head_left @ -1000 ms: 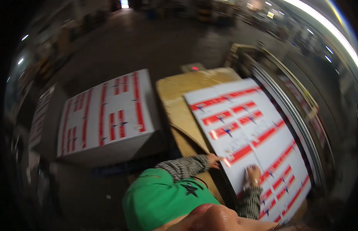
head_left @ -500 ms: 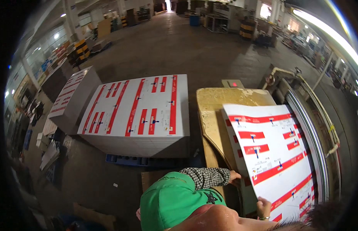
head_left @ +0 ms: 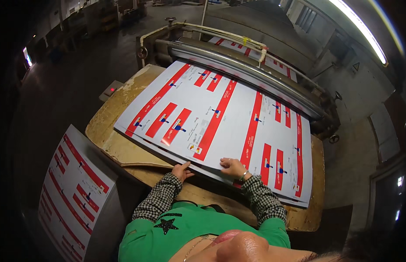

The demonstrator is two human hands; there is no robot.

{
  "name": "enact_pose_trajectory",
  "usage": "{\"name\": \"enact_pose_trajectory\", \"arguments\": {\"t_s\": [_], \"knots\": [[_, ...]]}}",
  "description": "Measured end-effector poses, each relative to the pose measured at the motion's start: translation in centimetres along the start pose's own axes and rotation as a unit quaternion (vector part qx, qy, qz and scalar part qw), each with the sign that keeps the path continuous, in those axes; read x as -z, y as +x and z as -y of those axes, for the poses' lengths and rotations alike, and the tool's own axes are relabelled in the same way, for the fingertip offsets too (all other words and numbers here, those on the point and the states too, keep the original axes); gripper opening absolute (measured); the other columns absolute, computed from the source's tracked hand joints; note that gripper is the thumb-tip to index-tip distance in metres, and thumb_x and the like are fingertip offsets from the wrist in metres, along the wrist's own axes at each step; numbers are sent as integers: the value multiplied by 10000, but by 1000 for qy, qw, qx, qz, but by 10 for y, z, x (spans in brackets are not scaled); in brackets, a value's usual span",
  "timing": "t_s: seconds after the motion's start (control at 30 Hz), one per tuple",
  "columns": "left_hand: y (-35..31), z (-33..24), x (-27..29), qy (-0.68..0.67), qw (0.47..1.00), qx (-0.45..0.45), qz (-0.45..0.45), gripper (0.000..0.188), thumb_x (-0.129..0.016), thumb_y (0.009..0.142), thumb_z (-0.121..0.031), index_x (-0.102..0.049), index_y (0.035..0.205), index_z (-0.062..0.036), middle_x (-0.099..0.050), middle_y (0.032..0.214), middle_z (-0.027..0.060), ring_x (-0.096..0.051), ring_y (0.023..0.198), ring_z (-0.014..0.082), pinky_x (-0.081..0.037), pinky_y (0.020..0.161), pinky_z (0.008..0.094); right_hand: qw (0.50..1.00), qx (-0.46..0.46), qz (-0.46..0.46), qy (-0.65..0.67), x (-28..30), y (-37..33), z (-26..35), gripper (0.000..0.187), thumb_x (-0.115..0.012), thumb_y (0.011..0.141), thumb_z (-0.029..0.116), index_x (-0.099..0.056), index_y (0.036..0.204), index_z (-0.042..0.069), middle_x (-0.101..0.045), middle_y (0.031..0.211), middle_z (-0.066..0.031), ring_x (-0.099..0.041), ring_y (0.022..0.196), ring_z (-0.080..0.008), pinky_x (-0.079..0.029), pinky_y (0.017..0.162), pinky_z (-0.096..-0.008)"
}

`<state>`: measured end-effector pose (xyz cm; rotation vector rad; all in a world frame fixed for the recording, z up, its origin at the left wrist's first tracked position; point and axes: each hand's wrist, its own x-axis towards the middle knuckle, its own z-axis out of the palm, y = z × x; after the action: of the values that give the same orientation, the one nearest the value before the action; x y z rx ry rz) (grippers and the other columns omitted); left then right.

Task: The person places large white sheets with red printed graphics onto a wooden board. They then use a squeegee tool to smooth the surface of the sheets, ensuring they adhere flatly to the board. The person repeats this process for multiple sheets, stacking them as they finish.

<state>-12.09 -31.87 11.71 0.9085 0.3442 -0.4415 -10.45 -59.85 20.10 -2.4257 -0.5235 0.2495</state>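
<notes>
A stack of large white printed sheets (head_left: 220,118) with red bars and small blue marks lies on a worn wooden feed table (head_left: 124,150). My left hand (head_left: 182,169) grips the near edge of the stack, fingers curled under the sheets. My right hand (head_left: 232,167) rests flat on top of the top sheet near its front edge, a bracelet at the wrist. Both forearms wear checked sleeves under a green top.
A long metal roller (head_left: 251,74) of a machine runs along the far edge of the sheets, with more printed sheets (head_left: 255,50) beyond it. A tall pile of the same printed sheets (head_left: 74,192) stands at my lower left. A box with a red light (head_left: 110,90) sits left of the table.
The view has swung from the floor and the left pile round to the table. Both hands stay at the sheets' near edge, now seen squarely in front of me.
</notes>
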Motion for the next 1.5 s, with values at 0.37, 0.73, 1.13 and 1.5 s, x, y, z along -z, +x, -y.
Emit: {"name": "enact_pose_trajectory", "arguments": {"t_s": [0.37, 0.73, 1.13, 1.5], "knots": [[-14, -10, 2, 12, 1000, 6, -9, 376, -594, 881, -225, -507, 1172, -2, -606, 1022, 89, -588, 794, 202, -524, 746, 371, 990, -20, 1, -139, -33, 44, -21, 630, -759, 650, 340, -566, 1150, 8, -496, 1235, -245, -442, 1178, -398, -383, 986, -418], [16, -1, 34, -90, 993, 66, 45, 276, -564, 819, -34, -556, 1079, 58, -631, 1035, 158, -627, 875, 252, -537, 752, 388, 994, -49, 77, 52, 4, 0, 21, 351, -618, 726, 176, -621, 1011, -29, -646, 998, -190, -630, 870, -309, -493, 812, -336], [3, -5, 26, 79, 995, 50, -38, 287, -521, 890, -161, -484, 1021, 92, -584, 804, 171, -588, 605, 250, -529, 723, 441, 998, -17, 19, 49, -19, -15, 19, 370, -635, 715, 135, -636, 1052, -18, -576, 1199, -208, -596, 1065, -294, -472, 919, -314], [-27, 36, 72, 13, 999, 5, 44, 462, -592, 884, -211, -416, 1219, 54, -532, 1159, 194, -580, 988, 312, -505, 843, 454, 977, -116, -174, -48, -91, 28, -36, 430, -677, 683, 269, -633, 1013, -4, -593, 1095, -204, -543, 1039, -344, -425, 937, -386]]}}
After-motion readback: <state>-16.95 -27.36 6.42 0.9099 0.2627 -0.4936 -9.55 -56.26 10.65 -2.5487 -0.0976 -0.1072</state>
